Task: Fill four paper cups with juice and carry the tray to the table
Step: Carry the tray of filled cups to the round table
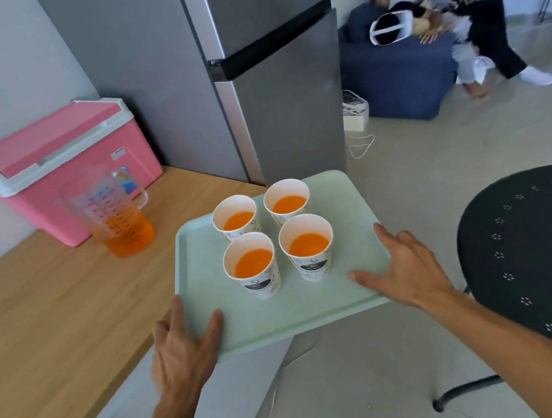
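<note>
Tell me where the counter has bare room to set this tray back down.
Bare wood on the counter lies left of the tray and in front of the jug. The back is crowded: the pink cooler and jug stand beside the fridge.

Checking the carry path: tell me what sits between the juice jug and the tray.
Head view: only bare wooden counter lies between the clear plastic jug and the pale green tray.

We see a grey fridge (268, 76). Left of the fridge a pink cooler box (61, 163) stands on the wooden bench (31, 319); right of it a blue sofa (402, 80).
</note>
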